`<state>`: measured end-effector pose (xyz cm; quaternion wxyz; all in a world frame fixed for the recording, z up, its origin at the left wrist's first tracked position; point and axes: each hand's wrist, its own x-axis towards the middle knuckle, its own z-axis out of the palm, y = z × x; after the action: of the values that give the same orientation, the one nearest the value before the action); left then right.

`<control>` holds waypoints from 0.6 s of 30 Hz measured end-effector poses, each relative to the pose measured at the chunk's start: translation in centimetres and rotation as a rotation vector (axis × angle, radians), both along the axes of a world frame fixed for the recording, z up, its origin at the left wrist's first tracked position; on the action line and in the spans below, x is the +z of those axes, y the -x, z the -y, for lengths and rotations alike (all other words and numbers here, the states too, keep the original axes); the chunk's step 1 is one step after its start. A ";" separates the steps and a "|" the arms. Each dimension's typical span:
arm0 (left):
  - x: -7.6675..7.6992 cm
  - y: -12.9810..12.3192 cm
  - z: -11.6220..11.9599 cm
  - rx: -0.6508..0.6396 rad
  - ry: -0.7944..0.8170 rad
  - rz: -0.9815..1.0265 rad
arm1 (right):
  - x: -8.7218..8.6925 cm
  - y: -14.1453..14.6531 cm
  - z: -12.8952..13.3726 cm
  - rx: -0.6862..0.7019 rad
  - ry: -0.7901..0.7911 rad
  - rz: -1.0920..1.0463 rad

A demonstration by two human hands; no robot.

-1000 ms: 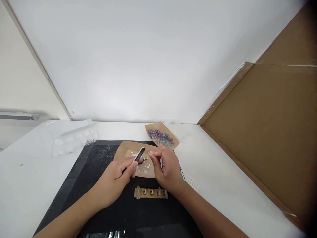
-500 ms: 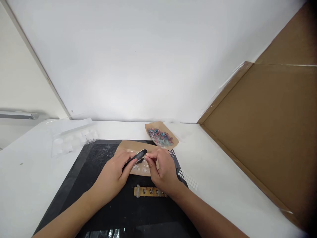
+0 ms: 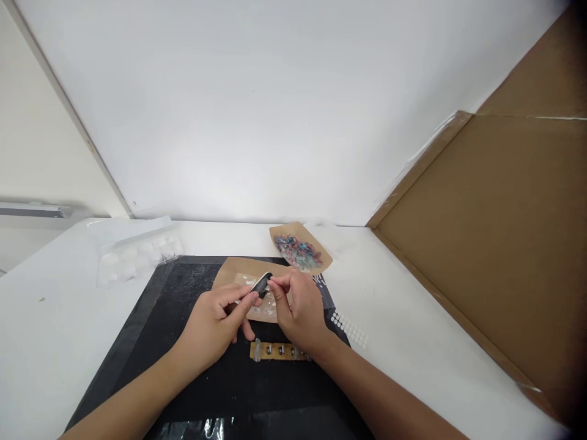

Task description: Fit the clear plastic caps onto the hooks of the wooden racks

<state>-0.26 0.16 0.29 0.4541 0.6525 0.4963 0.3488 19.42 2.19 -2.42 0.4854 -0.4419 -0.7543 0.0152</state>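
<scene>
A black strip with a pale edge, like a nail file [image 3: 262, 285], is pinched between the thumb and fingers of my left hand [image 3: 213, 315]. My right hand [image 3: 298, 308] is closed at the strip's far end, thumb against forefinger; what lies between those fingertips is too small to make out. Both hands are over a brown paper tray [image 3: 229, 273] with small white pieces on it. Just below them, a yellow-brown bar [image 3: 275, 351] with metal studs and a clear piece lies on the black mat [image 3: 220, 391], its right end partly behind my right hand.
Behind the mat, a second brown paper [image 3: 324, 256] bears a heap of coloured nail tips [image 3: 298, 250]. White round stickers [image 3: 351, 330] lie at the right, a clear plastic case [image 3: 137, 263] at the left. Cardboard [image 3: 481, 244] stands on the right.
My left hand has shifted its grip toward the strip's far end, and its lower fingers now spread out beneath. The right hand stays almost in place.
</scene>
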 end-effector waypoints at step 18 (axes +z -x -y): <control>0.3 -0.1 0.3 -0.021 -0.205 -0.099 | 1.1 0.1 0.8 0.019 -0.124 0.191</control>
<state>-0.16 -0.17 0.60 0.3634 0.7173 0.4730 0.3601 19.35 1.43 -1.33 0.4376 -0.4033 -0.8007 -0.0688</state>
